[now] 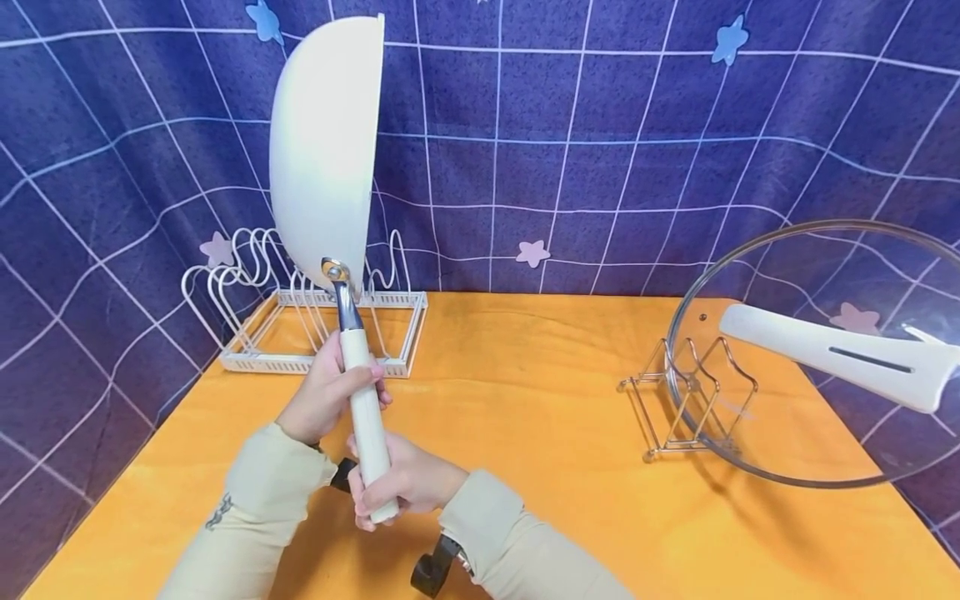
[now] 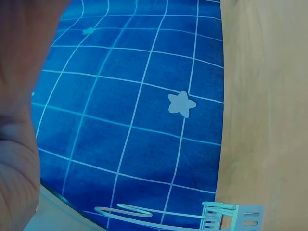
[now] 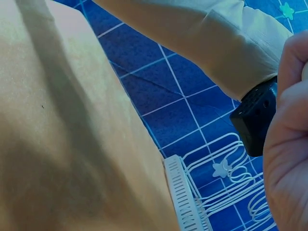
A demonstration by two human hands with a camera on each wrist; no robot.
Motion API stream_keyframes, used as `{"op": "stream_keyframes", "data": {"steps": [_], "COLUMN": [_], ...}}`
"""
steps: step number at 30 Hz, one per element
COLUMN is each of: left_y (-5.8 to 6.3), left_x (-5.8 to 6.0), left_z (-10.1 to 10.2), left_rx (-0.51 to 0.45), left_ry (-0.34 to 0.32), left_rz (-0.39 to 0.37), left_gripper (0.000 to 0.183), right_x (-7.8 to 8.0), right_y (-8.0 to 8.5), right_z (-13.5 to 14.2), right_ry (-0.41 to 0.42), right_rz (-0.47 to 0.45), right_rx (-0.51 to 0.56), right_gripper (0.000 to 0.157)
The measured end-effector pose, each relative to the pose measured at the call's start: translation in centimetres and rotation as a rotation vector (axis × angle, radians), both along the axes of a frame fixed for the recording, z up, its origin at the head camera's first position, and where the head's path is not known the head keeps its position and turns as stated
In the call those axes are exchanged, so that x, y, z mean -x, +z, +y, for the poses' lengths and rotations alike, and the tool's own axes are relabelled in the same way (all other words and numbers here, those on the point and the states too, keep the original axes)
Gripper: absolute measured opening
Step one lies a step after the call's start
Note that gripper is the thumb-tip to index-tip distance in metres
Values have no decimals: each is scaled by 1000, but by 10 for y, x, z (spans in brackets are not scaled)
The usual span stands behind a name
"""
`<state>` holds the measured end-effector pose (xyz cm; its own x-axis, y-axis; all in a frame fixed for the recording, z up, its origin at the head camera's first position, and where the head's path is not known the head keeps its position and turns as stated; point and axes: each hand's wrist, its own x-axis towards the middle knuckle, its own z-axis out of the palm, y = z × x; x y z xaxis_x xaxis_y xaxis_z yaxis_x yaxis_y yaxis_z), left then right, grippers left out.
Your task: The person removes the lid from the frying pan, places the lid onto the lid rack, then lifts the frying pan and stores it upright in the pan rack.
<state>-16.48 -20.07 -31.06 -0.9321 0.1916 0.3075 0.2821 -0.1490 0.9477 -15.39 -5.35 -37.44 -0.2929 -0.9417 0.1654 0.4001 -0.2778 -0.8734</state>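
A white deep pan (image 1: 324, 150) is held up on its side, its rim facing right and its inside turned away from the head view. My left hand (image 1: 330, 387) grips the long white handle (image 1: 366, 408) near its metal joint (image 1: 347, 304). Lower down, my right hand (image 1: 408, 475) wraps round the handle's end. Behind the pan, partly hidden by it, stands a white dish rack (image 1: 262, 364). In the left wrist view the left hand (image 2: 19, 178) shows only at the edge; in the right wrist view the right hand (image 3: 291, 144) fills the right side.
On the right, a glass lid (image 1: 795, 478) with a white handle (image 1: 832, 354) stands upright in a small metal wire rack (image 1: 651, 450). An orange table (image 1: 517, 400) lies below. A blue gridded curtain (image 1: 600, 167) with star shapes hangs behind and at the sides.
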Motion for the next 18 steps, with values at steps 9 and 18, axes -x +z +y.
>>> {"op": "stream_keyframes", "data": {"steps": [9,18], "left_y": [-2,-8], "left_x": [0,-2], "left_z": [-1,-4], "left_rx": [-11,-5], "left_ry": [-9,-42], "left_rz": [9,19], "left_gripper": [29,26], "right_x": [1,1], "right_y": [-1,-6], "right_z": [1,1], "right_ry": [-5,-15], "right_rz": [13,70], "right_rx": [-13,-84], "right_gripper": [44,42]}}
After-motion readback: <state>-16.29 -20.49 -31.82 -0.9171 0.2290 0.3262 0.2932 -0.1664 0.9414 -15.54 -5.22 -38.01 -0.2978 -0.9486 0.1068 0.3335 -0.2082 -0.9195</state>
